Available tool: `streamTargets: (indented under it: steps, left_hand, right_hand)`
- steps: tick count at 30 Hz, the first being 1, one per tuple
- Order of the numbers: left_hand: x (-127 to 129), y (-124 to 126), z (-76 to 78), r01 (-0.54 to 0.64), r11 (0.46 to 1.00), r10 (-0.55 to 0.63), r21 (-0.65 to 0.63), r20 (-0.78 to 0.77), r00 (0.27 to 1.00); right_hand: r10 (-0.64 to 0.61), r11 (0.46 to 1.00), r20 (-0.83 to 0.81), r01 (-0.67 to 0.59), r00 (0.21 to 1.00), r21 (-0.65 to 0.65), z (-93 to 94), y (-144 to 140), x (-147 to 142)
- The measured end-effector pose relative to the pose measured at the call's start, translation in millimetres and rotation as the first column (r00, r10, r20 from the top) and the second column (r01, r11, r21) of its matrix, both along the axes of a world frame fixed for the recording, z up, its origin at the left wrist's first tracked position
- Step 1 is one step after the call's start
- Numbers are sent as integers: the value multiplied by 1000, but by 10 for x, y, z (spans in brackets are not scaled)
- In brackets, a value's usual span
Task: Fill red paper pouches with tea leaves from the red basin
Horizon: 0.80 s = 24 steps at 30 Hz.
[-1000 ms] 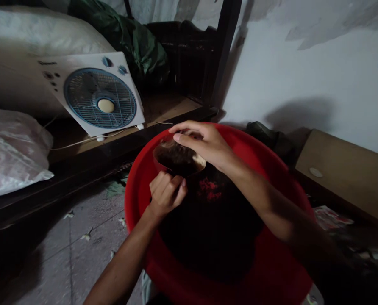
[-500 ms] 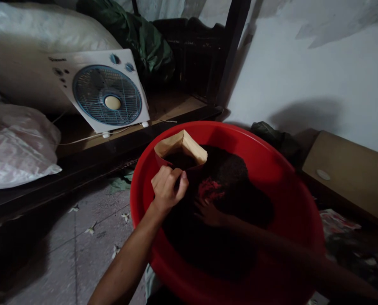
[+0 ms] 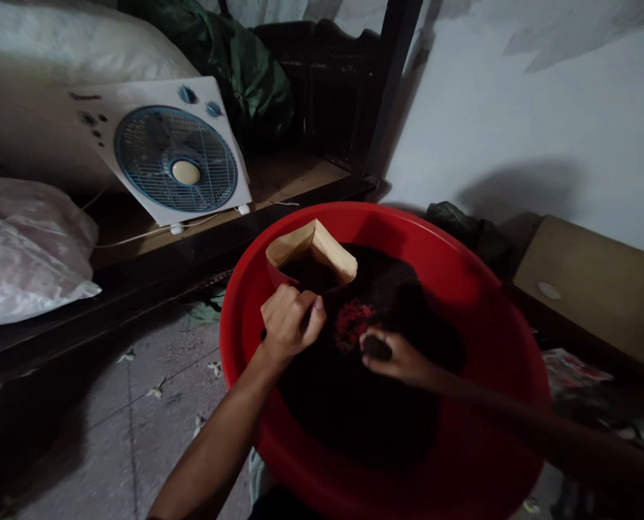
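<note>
Right hand (image 3: 395, 356), cupped around a scoop of dark loose material (image 3: 365, 404), rests on the heap inside the red basin (image 3: 479, 303). Left hand (image 3: 289, 323) pinches the near rim of the open paper bag (image 3: 311, 256), which stands up and left of the right hand, mouth upward.

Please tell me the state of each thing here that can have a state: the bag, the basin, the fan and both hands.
paper bag: open at the top, upright, partly filled with dark material.
red basin: holds a heap of dark loose material.
left hand: closed on the bag's near edge.
right hand: pinching a dark clump above the heap.
box fan: leaning back; blades not clear enough to tell if it runs.
</note>
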<state>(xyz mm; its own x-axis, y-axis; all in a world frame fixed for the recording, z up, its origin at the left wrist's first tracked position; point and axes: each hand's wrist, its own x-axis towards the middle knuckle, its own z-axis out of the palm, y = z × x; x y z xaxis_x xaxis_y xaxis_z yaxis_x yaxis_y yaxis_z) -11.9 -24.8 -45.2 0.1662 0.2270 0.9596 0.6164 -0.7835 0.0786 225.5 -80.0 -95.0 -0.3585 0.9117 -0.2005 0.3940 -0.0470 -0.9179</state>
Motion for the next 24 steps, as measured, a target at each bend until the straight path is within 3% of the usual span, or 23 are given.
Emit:
streamTargets:
  steps: [1,3,5,8,12,14,19,22,24]
  left_hand:
    - [18,-13,-11,17,1000,-17,9,-15,1000]
    - [51,-39,-29,55,998,-53,33,-62,997]
    - [76,-59,-37,79,996,-74,44,-111,991]
    - [93,-72,-26,77,996,-71,35,-143,987]
    - [111,-84,-10,42,999,-41,2,-143,989]
    - [129,-100,-18,34,999,-34,2,-141,989]
    - [137,-120,-88,-17,1000,15,-19,-76,997]
    - [47,-50,-126,-77,997,76,13,11,997]
    - [-58,32,-128,-131,987,124,95,74,989]
  right_hand:
    - [-142,987,-84,147,986,58,177,103,-24]
    - [-363,901,-308,415,879,124,576,330,-108]
    - [-429,817,-521,563,738,123,971,543,-244]
    - [-374,796,-690,597,620,104,1392,789,-517]
    - [-251,862,-842,505,478,30,1519,1033,-862]
    - [-176,880,-850,466,496,90,1481,1132,-973]
    - [-9,886,-686,323,728,332,1494,1263,-1005]
    - [24,797,-568,327,823,507,1462,1313,-822]
    - [-93,714,-521,421,849,559,1270,1323,-625]
